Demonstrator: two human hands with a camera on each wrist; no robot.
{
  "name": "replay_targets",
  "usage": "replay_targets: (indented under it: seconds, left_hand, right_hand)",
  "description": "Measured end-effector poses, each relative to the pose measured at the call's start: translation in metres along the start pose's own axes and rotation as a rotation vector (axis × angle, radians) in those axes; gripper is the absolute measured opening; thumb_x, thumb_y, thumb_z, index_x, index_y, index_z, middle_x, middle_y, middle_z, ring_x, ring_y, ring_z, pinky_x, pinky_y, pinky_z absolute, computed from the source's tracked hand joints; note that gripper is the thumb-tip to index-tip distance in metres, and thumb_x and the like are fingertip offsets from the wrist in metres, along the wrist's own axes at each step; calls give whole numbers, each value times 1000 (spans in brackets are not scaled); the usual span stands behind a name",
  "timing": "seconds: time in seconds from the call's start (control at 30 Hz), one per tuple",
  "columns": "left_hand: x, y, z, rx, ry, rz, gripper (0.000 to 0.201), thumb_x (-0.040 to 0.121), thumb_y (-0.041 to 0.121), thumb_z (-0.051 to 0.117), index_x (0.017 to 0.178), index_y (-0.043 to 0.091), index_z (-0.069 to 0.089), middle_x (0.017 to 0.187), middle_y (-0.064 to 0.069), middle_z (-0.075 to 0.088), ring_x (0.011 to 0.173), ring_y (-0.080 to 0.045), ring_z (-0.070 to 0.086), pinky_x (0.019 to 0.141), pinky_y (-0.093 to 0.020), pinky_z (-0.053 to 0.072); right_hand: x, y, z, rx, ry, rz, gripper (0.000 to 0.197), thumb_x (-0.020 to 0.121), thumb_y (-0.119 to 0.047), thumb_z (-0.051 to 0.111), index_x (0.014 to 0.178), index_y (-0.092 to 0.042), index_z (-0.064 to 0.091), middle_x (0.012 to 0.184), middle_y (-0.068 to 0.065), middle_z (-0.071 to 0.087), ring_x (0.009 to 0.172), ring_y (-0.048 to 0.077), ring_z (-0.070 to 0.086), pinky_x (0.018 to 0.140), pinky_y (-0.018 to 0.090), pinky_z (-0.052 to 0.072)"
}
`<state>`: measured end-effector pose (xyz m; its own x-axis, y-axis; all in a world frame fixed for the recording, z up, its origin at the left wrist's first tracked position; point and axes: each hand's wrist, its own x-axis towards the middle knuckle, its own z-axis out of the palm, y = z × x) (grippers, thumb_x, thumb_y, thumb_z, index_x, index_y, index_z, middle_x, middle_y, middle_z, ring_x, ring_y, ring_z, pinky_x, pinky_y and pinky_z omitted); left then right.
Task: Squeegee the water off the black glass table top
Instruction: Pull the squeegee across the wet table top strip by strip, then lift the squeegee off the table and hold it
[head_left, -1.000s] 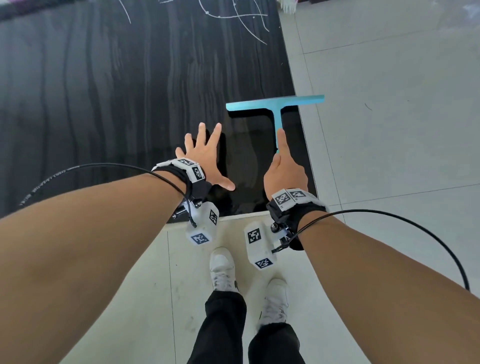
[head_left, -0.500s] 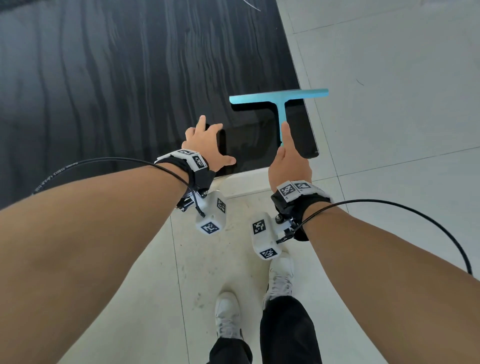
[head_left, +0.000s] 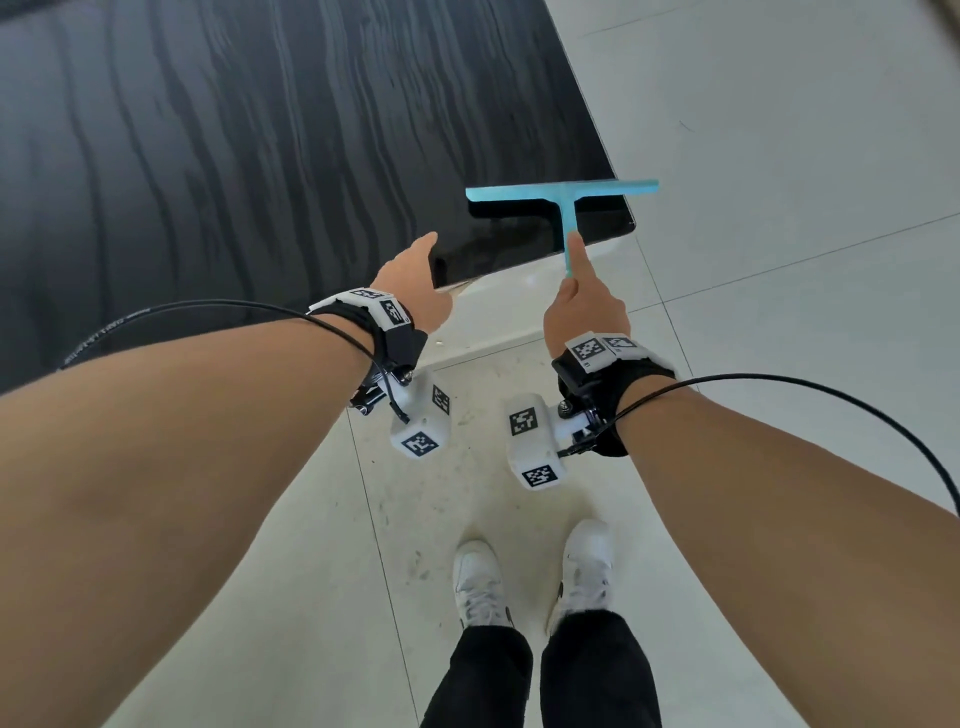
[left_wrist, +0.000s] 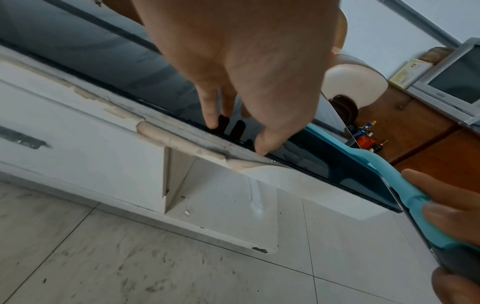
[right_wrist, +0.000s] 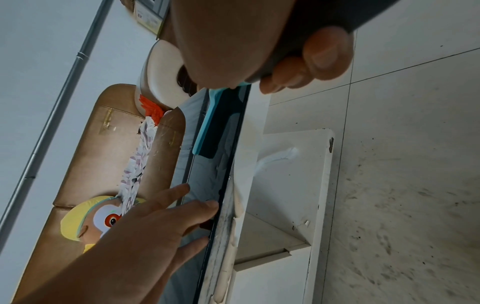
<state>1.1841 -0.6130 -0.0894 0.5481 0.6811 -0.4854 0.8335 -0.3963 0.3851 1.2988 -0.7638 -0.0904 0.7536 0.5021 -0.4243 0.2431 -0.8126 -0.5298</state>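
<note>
Right hand (head_left: 584, 306) grips teal squeegee (head_left: 563, 195) handle, index finger along it; blade ahead on black worktop (head_left: 260, 130) near its corner. Left hand (head_left: 415, 283) fingers straight, touching worktop edge, left of squeegee.

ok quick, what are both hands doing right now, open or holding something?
Left hand: open, fingers straight, tips touching the near edge of the black glass table top.
Right hand: holding the blue squeegee by its handle, index finger laid along it.
</note>
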Motion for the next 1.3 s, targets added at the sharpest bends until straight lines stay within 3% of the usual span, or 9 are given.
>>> replay_targets:
  seconds: [0.17,0.37,0.57,0.7,0.9,1.03,1.13,1.2,1.3]
  left_hand:
    - [-22,-6,6,-1,-68,-14,75,89,13,53,153,22,16,145,-9,44,119,-30,53,81,-28,44]
    - [-51,-9,16,76,-75,-45,64,91,14,53,150,17,29,150,-9,39,136,-31,38,106,-35,34]
    - [-78,-8,22,5,-50,-66,59,91,12,53,146,21,36,151,-4,36,137,-25,36,108,-32,32]
    - [-95,-4,22,-13,-30,4,54,92,15,52,145,22,39,151,0,38,139,-23,35,114,-32,27]
    - [-119,6,17,31,-45,62,48,95,17,51,142,21,44,151,0,37,139,-21,33,114,-30,24]
    - [-140,14,7,43,-108,59,44,94,15,53,137,18,50,143,-3,49,130,-22,46,108,-28,31]
    - [-159,24,-9,-21,-158,31,39,92,13,55,131,16,57,132,-4,60,121,-23,54,102,-26,37]
    - [-179,31,-25,-23,-171,29,38,91,14,55,129,17,58,128,-2,62,119,-22,56,98,-24,38]
    - [-209,44,-49,-33,-158,42,36,91,16,55,127,20,59,126,0,63,118,-22,56,101,-26,40]
  right_hand:
    - [-22,5,-5,3,-42,0,54,105,-24,27,154,-41,11,89,6,55,81,23,51,73,33,38]
    - [-42,8,-27,-116,-112,-61,58,104,-16,30,156,-33,11,93,3,51,81,21,49,73,31,38]
    - [-59,10,-41,-121,-191,-29,62,99,-14,33,155,-34,16,109,6,56,101,31,61,92,44,52]
    - [-87,36,-40,-156,-343,-1,59,98,-13,39,154,-24,23,139,11,52,112,31,59,77,27,50]
    - [-119,60,-32,-44,-294,135,58,98,-28,37,152,-41,20,130,8,59,99,31,62,96,46,51]
    - [-126,51,-42,36,-391,153,73,87,-22,54,150,-34,19,103,9,64,67,25,60,78,46,59]
    - [-143,33,-59,142,-429,190,33,92,-17,51,122,-13,37,74,9,57,51,21,53,54,34,57]
    - [-161,20,-75,250,-463,201,20,96,-14,49,111,-8,38,67,7,47,46,16,42,35,16,41]
    - [-190,6,-92,346,-479,189,11,99,-15,47,106,-8,43,65,7,46,44,15,39,32,13,32]
